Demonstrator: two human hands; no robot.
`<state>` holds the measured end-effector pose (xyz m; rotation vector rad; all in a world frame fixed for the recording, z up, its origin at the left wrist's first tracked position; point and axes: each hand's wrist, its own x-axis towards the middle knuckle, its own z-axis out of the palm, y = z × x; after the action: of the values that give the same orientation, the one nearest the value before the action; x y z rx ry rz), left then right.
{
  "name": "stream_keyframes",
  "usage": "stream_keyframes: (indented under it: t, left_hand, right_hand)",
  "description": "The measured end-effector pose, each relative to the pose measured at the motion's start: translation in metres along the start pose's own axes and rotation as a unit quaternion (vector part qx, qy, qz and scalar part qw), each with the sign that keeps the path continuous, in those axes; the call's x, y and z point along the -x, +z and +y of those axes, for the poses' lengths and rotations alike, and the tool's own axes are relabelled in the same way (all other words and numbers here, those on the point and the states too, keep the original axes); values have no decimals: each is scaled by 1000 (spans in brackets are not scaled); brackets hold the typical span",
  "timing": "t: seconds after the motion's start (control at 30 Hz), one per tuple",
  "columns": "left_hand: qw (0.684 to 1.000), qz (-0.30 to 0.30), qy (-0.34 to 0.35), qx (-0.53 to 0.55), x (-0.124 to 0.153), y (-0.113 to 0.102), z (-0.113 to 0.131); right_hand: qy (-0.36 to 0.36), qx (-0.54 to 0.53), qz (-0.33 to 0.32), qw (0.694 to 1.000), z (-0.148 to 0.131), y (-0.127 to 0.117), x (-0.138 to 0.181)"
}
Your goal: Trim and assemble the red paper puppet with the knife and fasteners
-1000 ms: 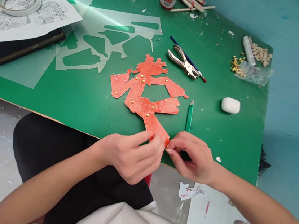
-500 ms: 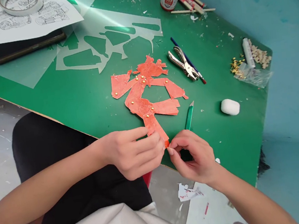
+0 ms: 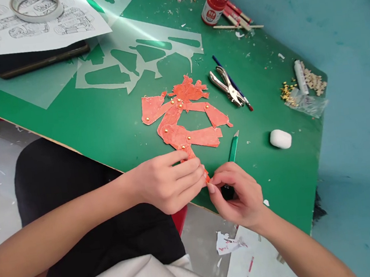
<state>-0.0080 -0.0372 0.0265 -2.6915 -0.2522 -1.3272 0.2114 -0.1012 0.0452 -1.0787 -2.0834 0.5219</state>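
Observation:
A jointed orange paper puppet (image 3: 183, 120) with small gold brads lies flat on the green table (image 3: 101, 117). My left hand (image 3: 170, 183) rests over the puppet's lowest piece, fingers closed and pressing it down. My right hand (image 3: 237, 192) pinches the tip of that same piece at the table's near edge, thumb and forefinger together. The two hands nearly touch. A green pencil (image 3: 232, 149) lies just beyond my right hand, partly hidden by it.
A metal hole punch (image 3: 227, 86) and a thin brush lie right of the puppet. A white eraser (image 3: 280, 139), a bag of gold brads (image 3: 301, 97), a red paint bottle (image 3: 214, 3), a cut stencil sheet (image 3: 137, 54), printed paper with a tape roll (image 3: 36, 5).
My left hand has slid further over the puppet's lowest piece, covering more of it. The view has shifted slightly; the right hand keeps its pinch.

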Motion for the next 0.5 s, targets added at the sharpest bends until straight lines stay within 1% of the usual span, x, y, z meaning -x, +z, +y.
stream_keyframes:
  t: [0.17,0.37,0.5]
  left_hand:
    - [1000,-4,5,1,0,1,0]
    - [1000,-7,-16,20,-1,2,-1]
    - [1000,-7,-11,25,-1,1,-1]
  right_hand:
    - [1,-4,7,1000,1,-2,-1]
    - [-47,37,3,998,8,-8,-3]
    - [-62,30,1,998,10,-10,-2]
